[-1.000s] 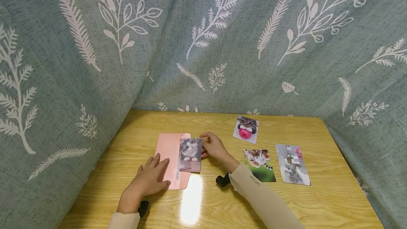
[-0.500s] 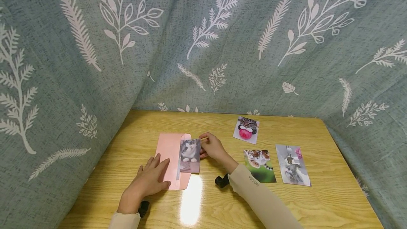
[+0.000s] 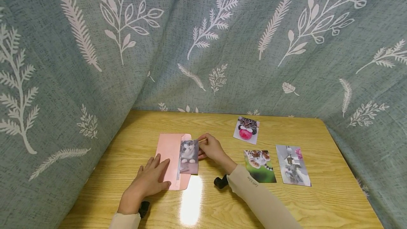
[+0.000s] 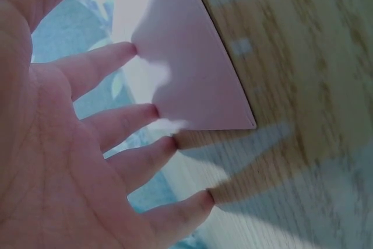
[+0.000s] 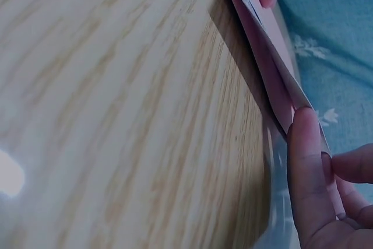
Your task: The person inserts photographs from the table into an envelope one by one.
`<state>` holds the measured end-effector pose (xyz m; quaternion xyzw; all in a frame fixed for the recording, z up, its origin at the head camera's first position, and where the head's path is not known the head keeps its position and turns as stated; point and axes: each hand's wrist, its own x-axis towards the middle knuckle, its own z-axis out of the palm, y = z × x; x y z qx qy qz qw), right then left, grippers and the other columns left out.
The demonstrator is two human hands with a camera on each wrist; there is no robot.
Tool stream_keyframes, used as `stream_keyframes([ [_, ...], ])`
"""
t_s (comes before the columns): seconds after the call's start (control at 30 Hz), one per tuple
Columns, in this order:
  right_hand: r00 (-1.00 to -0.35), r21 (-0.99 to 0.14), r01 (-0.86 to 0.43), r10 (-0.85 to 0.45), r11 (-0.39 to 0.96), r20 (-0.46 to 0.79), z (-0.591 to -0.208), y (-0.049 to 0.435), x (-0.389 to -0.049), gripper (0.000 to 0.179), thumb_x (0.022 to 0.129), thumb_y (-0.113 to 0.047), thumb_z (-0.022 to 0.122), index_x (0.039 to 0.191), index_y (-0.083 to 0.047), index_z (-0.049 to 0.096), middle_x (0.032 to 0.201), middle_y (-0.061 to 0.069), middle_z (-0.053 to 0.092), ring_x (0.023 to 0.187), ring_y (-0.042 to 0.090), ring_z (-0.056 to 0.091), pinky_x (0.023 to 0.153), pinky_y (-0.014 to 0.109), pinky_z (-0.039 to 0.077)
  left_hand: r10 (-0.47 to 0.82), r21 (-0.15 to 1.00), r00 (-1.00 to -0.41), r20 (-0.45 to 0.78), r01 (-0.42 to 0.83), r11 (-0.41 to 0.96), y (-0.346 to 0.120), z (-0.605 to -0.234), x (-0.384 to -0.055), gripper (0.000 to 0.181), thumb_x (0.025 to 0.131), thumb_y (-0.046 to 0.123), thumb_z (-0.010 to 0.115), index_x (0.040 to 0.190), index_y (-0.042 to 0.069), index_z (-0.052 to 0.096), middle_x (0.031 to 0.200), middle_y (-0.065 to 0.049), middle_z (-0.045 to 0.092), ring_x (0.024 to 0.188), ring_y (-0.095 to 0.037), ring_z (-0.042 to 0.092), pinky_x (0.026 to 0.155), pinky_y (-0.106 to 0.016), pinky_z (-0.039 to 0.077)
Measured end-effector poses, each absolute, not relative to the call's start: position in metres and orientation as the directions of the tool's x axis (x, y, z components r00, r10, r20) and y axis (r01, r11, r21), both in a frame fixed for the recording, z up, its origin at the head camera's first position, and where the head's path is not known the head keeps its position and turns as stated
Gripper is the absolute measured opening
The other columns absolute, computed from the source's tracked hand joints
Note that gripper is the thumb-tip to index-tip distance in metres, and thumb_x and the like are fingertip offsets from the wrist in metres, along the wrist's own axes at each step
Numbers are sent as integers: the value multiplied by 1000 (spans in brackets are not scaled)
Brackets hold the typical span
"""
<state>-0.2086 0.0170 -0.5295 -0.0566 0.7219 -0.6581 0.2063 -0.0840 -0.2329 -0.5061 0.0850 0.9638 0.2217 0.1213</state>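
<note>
In the head view, a pink envelope point(image 3: 166, 144) lies on the table with its flap side to the right. My left hand point(image 3: 147, 176) rests on it with fingers spread; the left wrist view shows fingertips at the envelope's point(image 4: 192, 68) edge and on the wood. A photo card of a grey-and-white cat point(image 3: 189, 156) lies over the flap, its left part hidden in the envelope's opening. My right hand point(image 3: 212, 150) pinches the card's right edge. Seen from the right wrist, the card point(image 5: 280, 65) tilts up slightly between thumb and fingers.
To the right lie three more photo cards: a cat with a pink ball point(image 3: 246, 130), a tiger cub point(image 3: 260, 166) and a grey scene with a pink flower point(image 3: 293, 165). A patterned curtain point(image 3: 203, 45) hangs behind and beside the wooden table point(image 3: 334, 193).
The cat photo card has slid left, further into the envelope, and less of it shows. My right hand has moved slightly left with it. My left hand stays in place.
</note>
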Motion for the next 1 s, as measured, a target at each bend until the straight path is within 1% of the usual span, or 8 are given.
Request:
stream_keyframes([
  [0.2, -913, -975, 177, -347, 136, -214, -530, 13, -208, 21, 99, 3, 53, 120, 3, 55, 86, 18, 61, 60, 23, 66, 55, 39, 60, 220, 450, -955, -199, 110, 886, -233, -506, -84, 78, 84, 31, 79, 151, 9, 45, 159, -28, 23, 144, -52, 17, 105, -77, 15],
  [0.67, -907, -973, 183, -357, 143, -223, -527, 2, -204, 19, 99, 4, 54, 118, 3, 55, 82, 17, 62, 56, 22, 66, 56, 39, 60, 224, 469, -957, -185, 114, 876, -235, -506, -84, 79, 84, 30, 79, 152, 10, 44, 159, -28, 23, 145, -51, 17, 106, -77, 15],
  [0.87, -911, -971, 141, -359, 191, -203, -527, 2, -203, 19, 99, 3, 56, 117, 3, 58, 82, 15, 66, 56, 19, 66, 55, 35, 59, 220, 474, -956, -196, 104, 875, -235, -506, -84, 79, 84, 30, 79, 152, 10, 44, 160, -27, 22, 145, -51, 17, 106, -77, 14],
  [1.0, -912, -970, 108, -366, 217, -183, -528, 6, -202, 22, 98, 3, 56, 120, 5, 60, 83, 18, 66, 60, 22, 67, 57, 35, 59, 221, 475, -954, -202, 102, 874, -235, -506, -84, 79, 84, 31, 78, 152, 10, 44, 160, -27, 22, 145, -51, 16, 106, -76, 13],
])
